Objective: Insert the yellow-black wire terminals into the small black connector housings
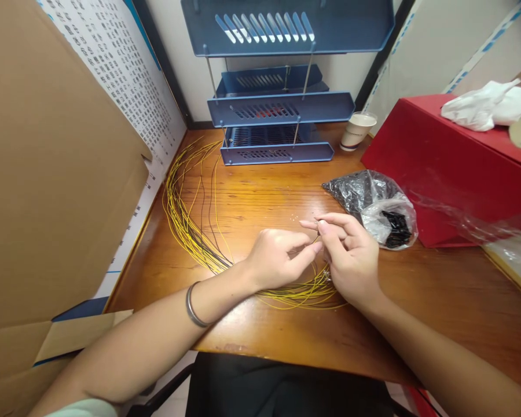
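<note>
A bundle of thin yellow and dark wires (178,214) curves across the wooden table and passes under my left wrist. My left hand (282,258) is closed in a pinch, with thumb and forefinger on a yellow wire (315,238). Close beside it, my right hand (351,252) pinches a small dark piece (318,223) at the wire's end; its exact kind is too small to make out. Below the right hand, bare metallic wire ends (327,276) show in the bundle. A clear plastic bag (375,205) with many small black parts lies just beyond my right hand.
Blue stacked trays (278,155) stand at the back, with a paper cup (358,132) to their right. A red box (469,174) bearing crumpled white plastic (486,105) occupies the right side. Cardboard (61,162) rises at left. Tiny white bits (294,219) lie beyond my hands.
</note>
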Motion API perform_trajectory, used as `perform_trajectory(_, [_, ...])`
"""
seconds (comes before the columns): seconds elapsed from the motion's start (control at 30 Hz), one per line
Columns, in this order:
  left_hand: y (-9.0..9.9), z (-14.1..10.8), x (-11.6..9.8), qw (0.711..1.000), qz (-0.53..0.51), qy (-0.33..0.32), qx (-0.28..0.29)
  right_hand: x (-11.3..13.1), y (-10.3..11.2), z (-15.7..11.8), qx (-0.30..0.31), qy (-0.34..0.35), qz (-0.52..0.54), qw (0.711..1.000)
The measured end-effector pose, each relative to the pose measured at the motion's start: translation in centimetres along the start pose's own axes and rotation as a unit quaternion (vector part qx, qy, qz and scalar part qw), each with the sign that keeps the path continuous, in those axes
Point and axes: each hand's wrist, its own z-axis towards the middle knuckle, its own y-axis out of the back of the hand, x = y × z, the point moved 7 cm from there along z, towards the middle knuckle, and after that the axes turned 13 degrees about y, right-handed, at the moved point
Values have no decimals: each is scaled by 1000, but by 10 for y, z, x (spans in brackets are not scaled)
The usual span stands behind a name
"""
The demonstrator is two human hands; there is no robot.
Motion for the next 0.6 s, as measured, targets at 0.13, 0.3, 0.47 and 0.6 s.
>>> perform_trajectory(0.13, [3, 0, -3, 1000, -5, -13, -16, -6, 0, -1, 11, -25, 42, 999])
perform_trajectory(0.3, [7, -2, -6, 998, -25, -30, -41, -8, -3, -1, 12, -58, 75, 995])
perform_trajectory(0.47, [9, -3, -4, 997, -21, -25, -65, -9, -5, -1, 4, -88, 82, 993])
perform_trajectory(0.6, [11, -2, -2, 997, -22, -5, -79, -9, -3, 0, -8, -93, 89, 992])
